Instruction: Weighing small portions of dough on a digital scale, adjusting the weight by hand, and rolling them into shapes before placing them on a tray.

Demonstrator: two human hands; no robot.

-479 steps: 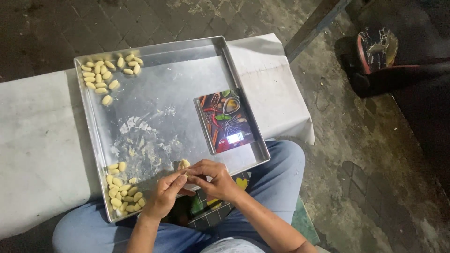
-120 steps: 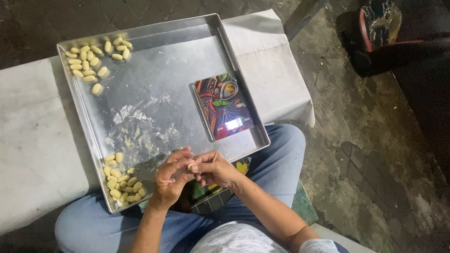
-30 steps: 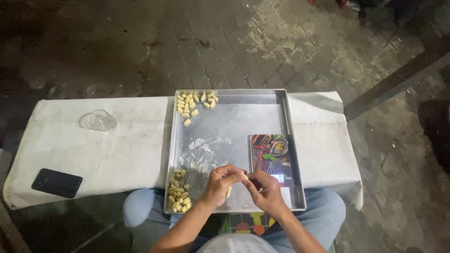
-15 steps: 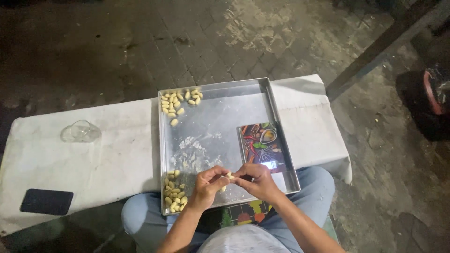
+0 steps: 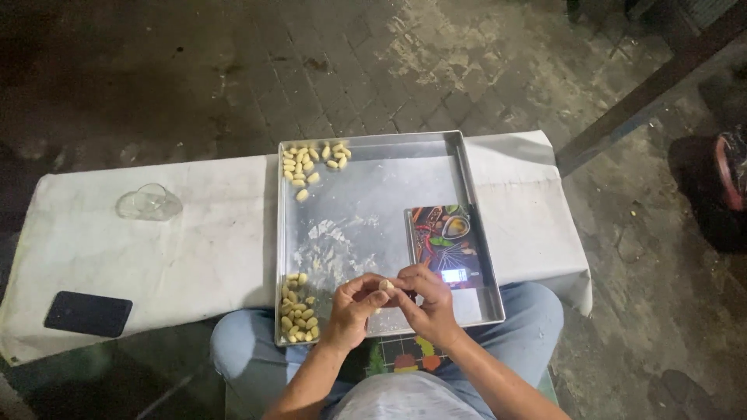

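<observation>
Both hands, left (image 5: 352, 309) and right (image 5: 426, 305), pinch one dough piece (image 5: 384, 286) together over one metal tray (image 5: 373, 159) holding two heaps.

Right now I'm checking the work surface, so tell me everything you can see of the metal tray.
The metal tray is a shallow, square, silvery pan with a low raised rim, lying flat on the white-covered bench, its near edge over the person's lap. Two clusters of pale dough pieces sit in its far-left and near-left corners, flour smears mark its middle, and a small kitchen scale rests at its right side. The left hand and right hand hover above its near edge.
</observation>
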